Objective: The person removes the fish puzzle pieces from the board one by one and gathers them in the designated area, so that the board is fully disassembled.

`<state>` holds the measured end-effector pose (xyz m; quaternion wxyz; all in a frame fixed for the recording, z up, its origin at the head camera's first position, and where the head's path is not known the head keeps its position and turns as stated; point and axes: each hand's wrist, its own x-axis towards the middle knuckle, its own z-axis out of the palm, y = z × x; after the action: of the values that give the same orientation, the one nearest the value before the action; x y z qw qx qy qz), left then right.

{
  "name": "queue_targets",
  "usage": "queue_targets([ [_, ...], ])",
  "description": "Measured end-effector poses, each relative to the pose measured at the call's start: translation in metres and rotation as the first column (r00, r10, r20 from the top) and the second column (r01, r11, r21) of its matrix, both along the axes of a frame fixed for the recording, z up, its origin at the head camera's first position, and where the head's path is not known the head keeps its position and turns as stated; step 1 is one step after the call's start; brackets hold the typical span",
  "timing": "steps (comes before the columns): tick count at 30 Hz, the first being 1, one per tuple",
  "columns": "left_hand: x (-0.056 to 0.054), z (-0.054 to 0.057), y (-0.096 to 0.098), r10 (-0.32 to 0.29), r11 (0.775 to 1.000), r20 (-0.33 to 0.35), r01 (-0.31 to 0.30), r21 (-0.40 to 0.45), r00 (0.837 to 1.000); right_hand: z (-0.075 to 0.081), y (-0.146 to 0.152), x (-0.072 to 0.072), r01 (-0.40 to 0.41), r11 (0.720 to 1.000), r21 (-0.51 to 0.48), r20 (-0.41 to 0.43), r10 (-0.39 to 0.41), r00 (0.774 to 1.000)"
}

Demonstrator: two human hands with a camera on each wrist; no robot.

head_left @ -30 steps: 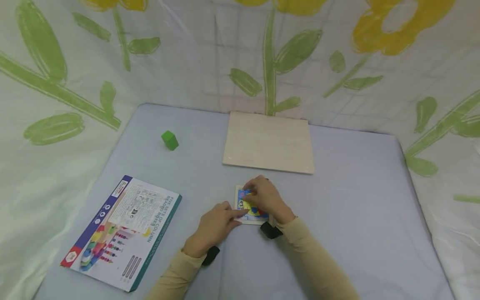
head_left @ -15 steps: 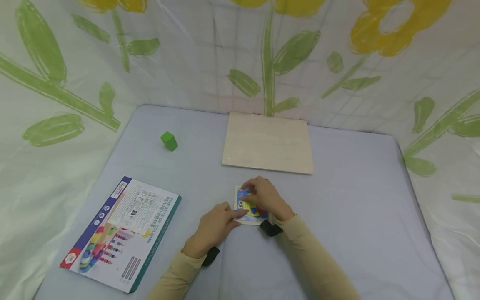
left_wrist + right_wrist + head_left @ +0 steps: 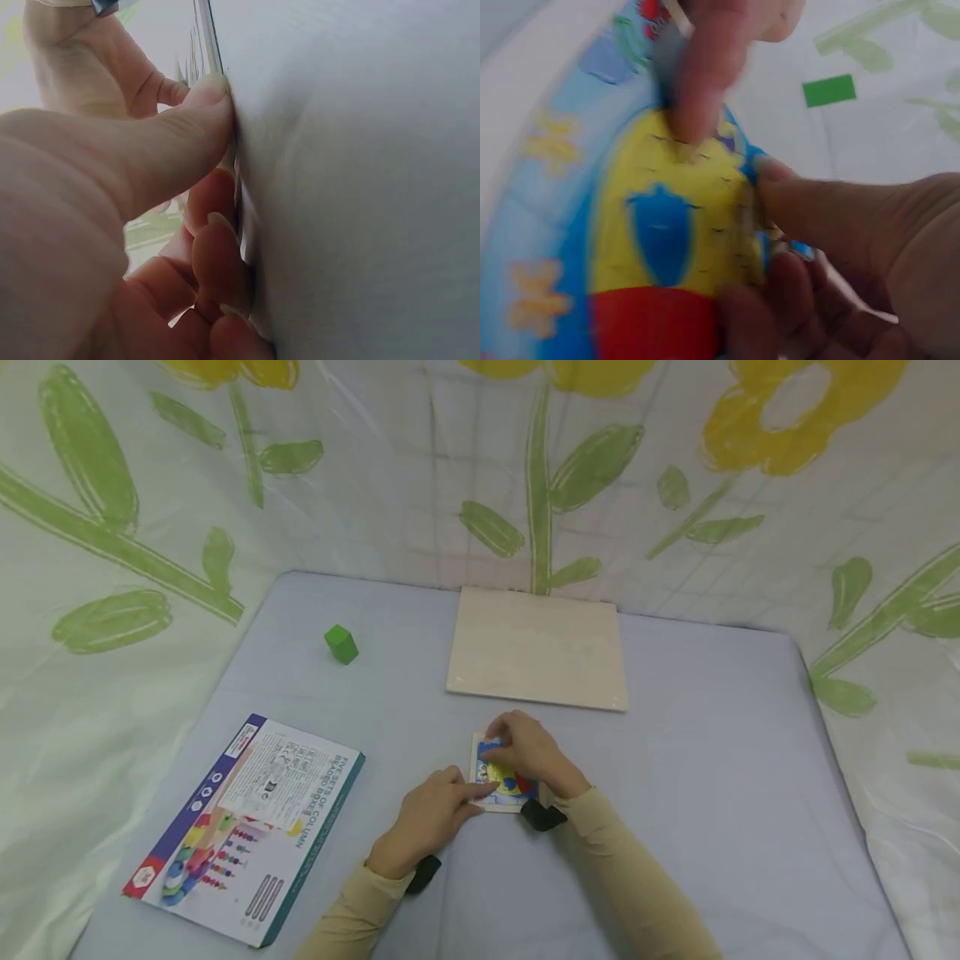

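Just below the frame's centre, the left hand [image 3: 429,814], index finger straight, is steadying the picture puzzle [image 3: 512,787]; the right hand [image 3: 528,750] is apparently pinching it, fingers curled. Keeping steady pressure should be preventing slips.

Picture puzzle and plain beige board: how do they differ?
The picture puzzle is much smaller than the beige board. The picture puzzle carries blue, yellow and red artwork; the beige board's upper face is plain. The left hand and right hand are both on the picture puzzle; neither touches the beige board. Both are flat and rectangular.
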<state>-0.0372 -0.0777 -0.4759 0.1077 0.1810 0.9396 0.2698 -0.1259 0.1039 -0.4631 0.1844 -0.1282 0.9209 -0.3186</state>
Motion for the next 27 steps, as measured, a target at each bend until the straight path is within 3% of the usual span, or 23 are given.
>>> queue_targets([
  [10,-0.001,0.000,0.000,0.010,1.000,0.007,-0.010,-0.012,1.000,-0.002,0.001,0.007,0.026,0.997,-0.074,-0.061,-0.030,0.998],
  [17,-0.004,0.001,-0.001,0.006,1.000,0.054,-0.007,0.006,0.999,-0.009,0.009,0.007,-0.025,0.990,-0.140,-0.115,0.009,0.993],
  [23,-0.008,0.003,0.000,0.013,1.000,0.106,-0.013,-0.004,0.994,-0.018,0.018,0.000,0.033,0.955,-0.296,-0.050,-0.050,0.998],
  [27,-0.008,0.004,0.001,0.028,1.000,0.129,-0.028,-0.001,0.991,-0.004,0.039,-0.002,0.103,0.922,-0.373,0.031,-0.098,0.995],
])
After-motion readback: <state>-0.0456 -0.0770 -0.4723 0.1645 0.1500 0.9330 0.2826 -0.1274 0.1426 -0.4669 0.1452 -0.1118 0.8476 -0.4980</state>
